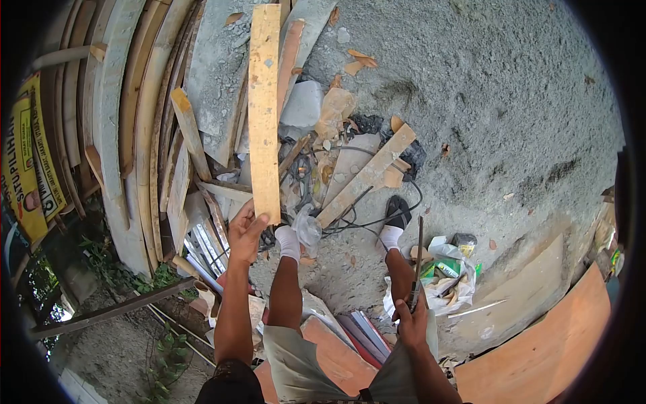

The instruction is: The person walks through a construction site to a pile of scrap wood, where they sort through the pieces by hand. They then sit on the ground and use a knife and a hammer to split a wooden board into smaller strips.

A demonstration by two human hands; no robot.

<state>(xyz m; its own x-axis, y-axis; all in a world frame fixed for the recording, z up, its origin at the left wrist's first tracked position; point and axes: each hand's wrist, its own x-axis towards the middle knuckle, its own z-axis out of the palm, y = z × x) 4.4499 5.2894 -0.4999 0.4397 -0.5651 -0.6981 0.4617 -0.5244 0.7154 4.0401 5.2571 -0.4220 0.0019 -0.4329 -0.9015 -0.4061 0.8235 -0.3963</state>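
Observation:
My left hand [247, 237] is closed on the lower end of a long, pale wooden plank [264, 114], thumb lying on its face. The plank points away from me over the rubble, with dark specks along its surface. Low on the right, my right hand [410, 323] grips a long, thin, dark tool [418, 252] seen nearly edge-on and pointing forward; its exact kind I cannot tell. Another wooden board [369, 176] lies slantwise on the debris between the held plank and my shoe [398, 213].
Stacked planks and poles [145, 114] fill the left side, beside a yellow banner [33, 161]. Black cable [418, 195] loops near my foot. Plastic litter [447, 273] lies to the right, near an orange-brown sheet [545, 343]. Grey sandy ground [484, 101] stretches ahead.

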